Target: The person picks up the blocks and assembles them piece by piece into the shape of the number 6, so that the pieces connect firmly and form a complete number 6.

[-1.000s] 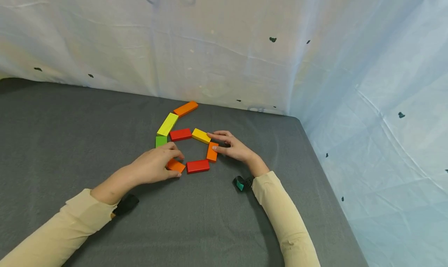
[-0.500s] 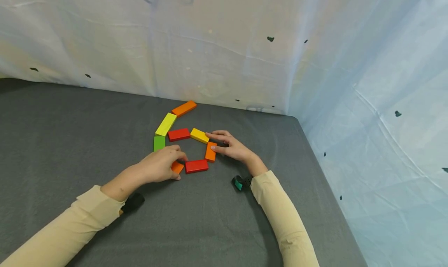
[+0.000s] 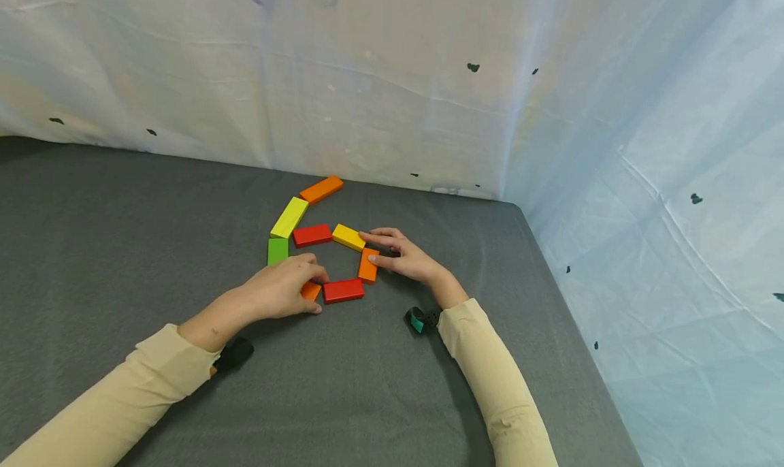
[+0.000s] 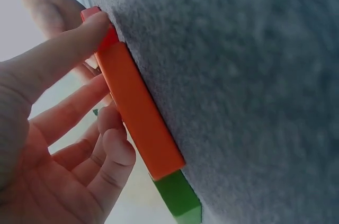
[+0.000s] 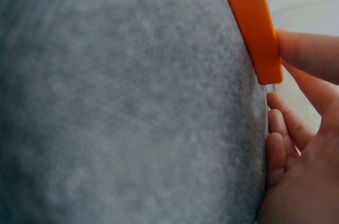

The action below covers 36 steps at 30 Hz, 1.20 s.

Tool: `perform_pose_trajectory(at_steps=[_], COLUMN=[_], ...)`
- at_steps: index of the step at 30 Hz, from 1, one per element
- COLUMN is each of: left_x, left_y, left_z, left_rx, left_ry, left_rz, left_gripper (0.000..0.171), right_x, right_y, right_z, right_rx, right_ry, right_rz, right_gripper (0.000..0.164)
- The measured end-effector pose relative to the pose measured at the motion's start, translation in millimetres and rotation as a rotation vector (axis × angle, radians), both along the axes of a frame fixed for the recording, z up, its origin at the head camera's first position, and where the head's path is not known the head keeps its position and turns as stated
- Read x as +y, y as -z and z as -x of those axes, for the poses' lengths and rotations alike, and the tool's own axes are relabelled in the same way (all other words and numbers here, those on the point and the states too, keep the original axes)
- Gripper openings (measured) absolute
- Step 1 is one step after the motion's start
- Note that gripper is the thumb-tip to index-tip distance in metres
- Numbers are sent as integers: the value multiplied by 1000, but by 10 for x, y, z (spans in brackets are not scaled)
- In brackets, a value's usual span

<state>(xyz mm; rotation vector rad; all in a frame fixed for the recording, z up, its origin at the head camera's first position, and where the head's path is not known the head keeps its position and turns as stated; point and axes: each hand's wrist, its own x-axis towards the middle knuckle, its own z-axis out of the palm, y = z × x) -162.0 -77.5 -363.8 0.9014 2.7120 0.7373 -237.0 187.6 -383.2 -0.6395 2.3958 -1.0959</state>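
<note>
Flat wooden blocks lie end to end in a curve on the grey cloth. My left hand is over an orange block, thumb at its near end and fingers along its far side, holding it. In the left wrist view a green block meets its other end. Just right of that hand lies a red block. With straight fingers, my right hand touches a second orange block with its thumb, the index fingertip at a yellow block. The palm partly hides the left orange block in the head view.
A second red block lies left of the yellow one. Farther back come a lime block and an orange block near the pale sheet wall. Another sheet closes off the right side of the grey surface.
My left hand has shifted slightly right and nearer the front red block, uncovering more of the green block. The right hand keeps its place.
</note>
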Motion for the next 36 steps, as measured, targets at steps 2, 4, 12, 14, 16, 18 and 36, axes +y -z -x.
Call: perform_pose_trajectory(at_steps=[2,4,12,14,16,18,36], left_x=[22,42,98,99,94,87,-245], left_y=[5,5,-4,-4,2,11,-71], left_z=[2,1,5,6,4,3,80], left_rx=[6,7,19,26,34,41,69], left_ry=[3,3,-14,-12,-12,-14,-213], left_rz=[-5,-4,6,4,3,6,-3], left_gripper=[35,35,27,26,26,26,45], right_x=[2,1,3,4,5,6,40], right_y=[2,2,22,24,25,24,29], right_z=[2,3,16,18,21,22,38], right_rx=[0,1,2,1,2,4,-3], right_ry=[-1,-2,1,0,-3,-6,10], right_rz=[0,0,1,5,8,12,-3], right_gripper=[52,52,52,52,52,52,55])
